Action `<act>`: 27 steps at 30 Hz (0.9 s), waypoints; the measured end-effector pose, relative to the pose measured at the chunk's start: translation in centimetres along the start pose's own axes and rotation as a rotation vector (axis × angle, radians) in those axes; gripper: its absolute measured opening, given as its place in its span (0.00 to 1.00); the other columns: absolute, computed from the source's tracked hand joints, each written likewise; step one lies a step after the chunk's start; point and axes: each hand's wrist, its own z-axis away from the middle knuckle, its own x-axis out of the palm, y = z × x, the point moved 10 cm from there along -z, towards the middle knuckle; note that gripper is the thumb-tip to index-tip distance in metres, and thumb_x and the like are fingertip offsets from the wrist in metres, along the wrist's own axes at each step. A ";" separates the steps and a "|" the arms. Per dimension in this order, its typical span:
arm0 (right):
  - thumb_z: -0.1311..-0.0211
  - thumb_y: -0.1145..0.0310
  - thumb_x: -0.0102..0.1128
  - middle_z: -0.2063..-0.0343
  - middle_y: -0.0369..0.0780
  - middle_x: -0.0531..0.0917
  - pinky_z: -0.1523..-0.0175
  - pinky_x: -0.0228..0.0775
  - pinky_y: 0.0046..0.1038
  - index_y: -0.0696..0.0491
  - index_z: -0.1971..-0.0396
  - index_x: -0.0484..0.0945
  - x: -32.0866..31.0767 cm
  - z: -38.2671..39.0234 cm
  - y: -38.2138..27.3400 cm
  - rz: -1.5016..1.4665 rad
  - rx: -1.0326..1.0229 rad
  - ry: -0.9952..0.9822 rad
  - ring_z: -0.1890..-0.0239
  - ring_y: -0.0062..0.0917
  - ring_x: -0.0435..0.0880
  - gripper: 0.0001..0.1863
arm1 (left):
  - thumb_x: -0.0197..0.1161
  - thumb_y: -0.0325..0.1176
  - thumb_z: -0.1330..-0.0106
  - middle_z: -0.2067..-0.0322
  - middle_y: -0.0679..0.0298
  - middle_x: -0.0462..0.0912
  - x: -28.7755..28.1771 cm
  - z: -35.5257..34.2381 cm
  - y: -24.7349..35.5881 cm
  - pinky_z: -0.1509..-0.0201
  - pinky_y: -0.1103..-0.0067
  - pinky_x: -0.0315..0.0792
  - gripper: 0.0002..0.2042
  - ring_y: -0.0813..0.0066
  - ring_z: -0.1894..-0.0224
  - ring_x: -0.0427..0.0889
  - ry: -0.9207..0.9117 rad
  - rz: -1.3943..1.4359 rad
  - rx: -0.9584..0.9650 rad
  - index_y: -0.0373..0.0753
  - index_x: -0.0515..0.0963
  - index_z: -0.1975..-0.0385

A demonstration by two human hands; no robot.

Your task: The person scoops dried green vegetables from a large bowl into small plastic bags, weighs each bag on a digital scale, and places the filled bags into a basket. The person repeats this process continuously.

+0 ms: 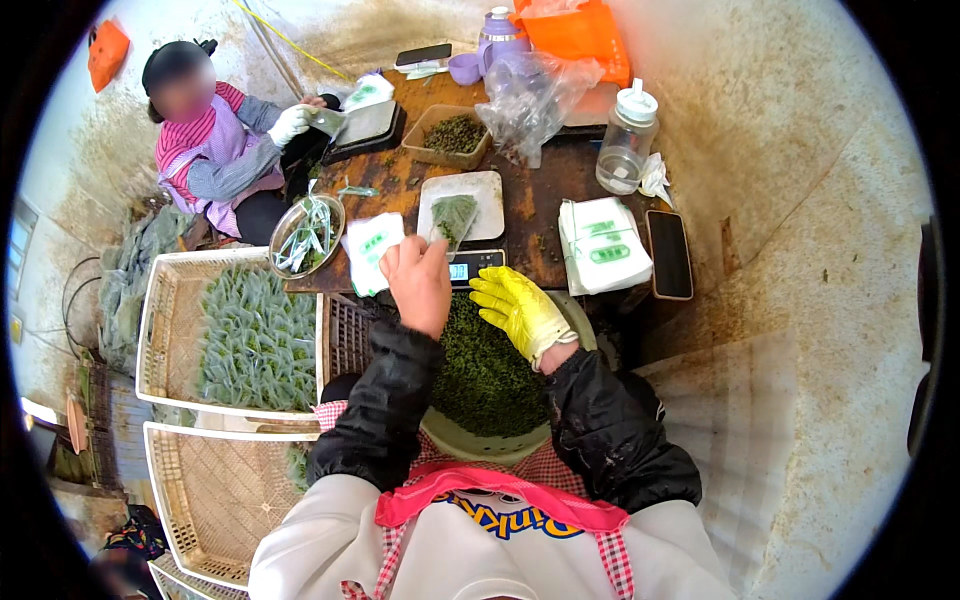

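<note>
My bare left hand (418,285) reaches to the scale, its fingers pinched at the open lower edge of a small clear plastic bag (455,213). The bag holds green leafy bits and lies on the white pan of a digital scale (488,192). My right hand (520,308), in a yellow glove, is held over a large pale tub (490,455) with its fingers stretched out and nothing in them. Dark green chopped leaves (488,375) fill the tub. Left of the scale lies a stack of printed bags (372,248).
Another stack of bags (605,245), a phone (670,255) and a water bottle (627,140) are on the right. A bowl of ties (306,235) stands left, above a crate (165,330) of filled bags. Across the table, a co-worker (215,150) holds a bag by another scale (368,125).
</note>
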 end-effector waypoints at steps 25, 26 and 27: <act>0.28 0.58 0.45 0.62 0.41 0.85 0.59 0.75 0.24 0.52 0.55 0.76 -1.9 0.4 -0.8 0.172 -0.032 0.140 0.63 0.25 0.84 0.15 | 0.63 0.22 0.49 0.63 0.64 0.73 -5.0 1.8 -1.1 0.50 0.68 0.59 0.11 0.62 0.56 0.72 -0.027 0.010 0.008 0.42 0.79 0.66; 0.27 0.58 0.45 0.61 0.41 0.85 0.59 0.74 0.24 0.52 0.56 0.76 -1.8 0.4 -0.9 0.173 -0.038 0.136 0.63 0.25 0.84 0.16 | 0.63 0.22 0.50 0.61 0.63 0.73 -4.7 1.6 -1.1 0.49 0.66 0.59 0.12 0.61 0.55 0.71 -0.031 0.010 0.015 0.42 0.79 0.65; 0.28 0.58 0.46 0.61 0.41 0.85 0.59 0.74 0.25 0.52 0.55 0.77 -1.6 0.5 -1.3 0.241 -0.063 0.129 0.63 0.26 0.84 0.15 | 0.62 0.22 0.50 0.58 0.61 0.72 -3.8 1.2 -0.6 0.47 0.64 0.58 0.12 0.58 0.52 0.70 -0.083 -0.045 0.055 0.42 0.79 0.65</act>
